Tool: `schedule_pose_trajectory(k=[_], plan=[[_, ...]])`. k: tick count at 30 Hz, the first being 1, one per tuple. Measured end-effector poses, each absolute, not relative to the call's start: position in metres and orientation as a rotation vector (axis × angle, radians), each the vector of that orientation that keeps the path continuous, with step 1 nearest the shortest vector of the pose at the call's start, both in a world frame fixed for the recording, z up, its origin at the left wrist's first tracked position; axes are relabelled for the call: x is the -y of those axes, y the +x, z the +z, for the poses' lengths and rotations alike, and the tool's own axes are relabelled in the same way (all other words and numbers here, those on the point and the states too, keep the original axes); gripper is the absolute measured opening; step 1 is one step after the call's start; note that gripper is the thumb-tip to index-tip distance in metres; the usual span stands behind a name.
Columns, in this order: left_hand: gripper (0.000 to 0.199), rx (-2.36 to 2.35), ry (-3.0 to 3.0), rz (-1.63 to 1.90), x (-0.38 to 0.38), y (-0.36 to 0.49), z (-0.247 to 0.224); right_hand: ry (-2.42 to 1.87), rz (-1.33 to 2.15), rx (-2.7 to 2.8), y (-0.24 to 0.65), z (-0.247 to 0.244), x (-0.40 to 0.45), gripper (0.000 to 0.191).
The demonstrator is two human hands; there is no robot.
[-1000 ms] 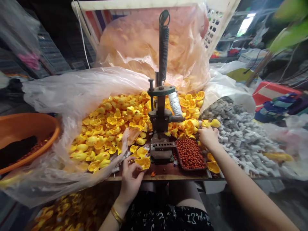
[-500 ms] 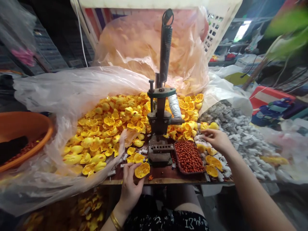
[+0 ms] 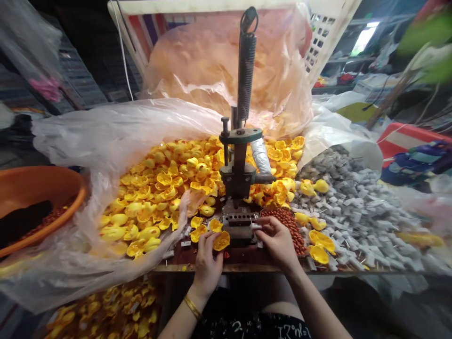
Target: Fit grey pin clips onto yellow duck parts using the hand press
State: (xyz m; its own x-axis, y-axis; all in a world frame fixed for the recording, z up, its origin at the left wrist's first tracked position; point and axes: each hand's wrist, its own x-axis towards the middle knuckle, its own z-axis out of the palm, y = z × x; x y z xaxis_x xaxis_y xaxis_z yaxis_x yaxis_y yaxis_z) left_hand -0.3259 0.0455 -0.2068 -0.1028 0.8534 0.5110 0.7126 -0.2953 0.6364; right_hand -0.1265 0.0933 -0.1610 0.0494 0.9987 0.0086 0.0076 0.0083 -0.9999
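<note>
My left hand (image 3: 207, 262) is closed on a hollow yellow plastic shell half (image 3: 221, 241), its open side up, low in front of the hand press (image 3: 240, 175). More yellow halves lie just beyond the fingers. My right hand (image 3: 278, 244) pinches a small white plastic block with a thin metal pin (image 3: 254, 226), close to the right side of the press's drilled metal base (image 3: 241, 218). Behind that hand, a shallow tray of red-brown beads (image 3: 282, 219) is partly covered by it.
A heap of yellow shells (image 3: 158, 179) spreads behind and left of the press, bordered by clear plastic sheeting (image 3: 106, 127). White blocks with pins (image 3: 353, 212) are piled on the right. An orange basin (image 3: 79, 197) stands at far left. The table's front edge (image 3: 247, 268) runs below my hands.
My right hand has come left from the white block pile to the press base, now with a white block between its fingers. My left hand still holds the shell half, slightly further right.
</note>
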Motion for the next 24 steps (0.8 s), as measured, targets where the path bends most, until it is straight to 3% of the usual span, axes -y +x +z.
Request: schedule_pose_trajectory(k=[6,10,14,17,19,22,24], plan=[[0.043,-1.621,2.041,1.399,-0.04,-0.328,-0.201,-0.968,0.928,1.733,-0.148,-0.16,-0.057,0.013],[0.051,-1.431,2.153,1.434,-0.037,-0.326,-0.186,-0.891,0.455,1.918,-0.157,-0.166,-0.05,0.016],[0.058,-1.341,2.212,1.413,-0.035,-0.327,-0.177,-0.921,0.292,2.046,-0.162,-0.165,-0.045,0.02],[0.058,-1.364,2.153,1.375,-0.035,-0.331,-0.177,-0.979,0.158,2.15,-0.153,-0.162,-0.049,0.034],[0.049,-1.424,2.062,1.354,-0.034,-0.333,-0.178,-1.102,0.072,2.154,-0.135,-0.16,-0.064,0.036],[0.031,-1.492,1.715,1.427,-0.035,-0.335,-0.181,-1.563,-0.059,2.134,-0.1,-0.16,-0.096,0.021],[0.03,-1.439,1.361,1.467,-0.036,-0.334,-0.182,-1.8,-0.079,2.196,-0.081,-0.161,-0.116,0.016]])
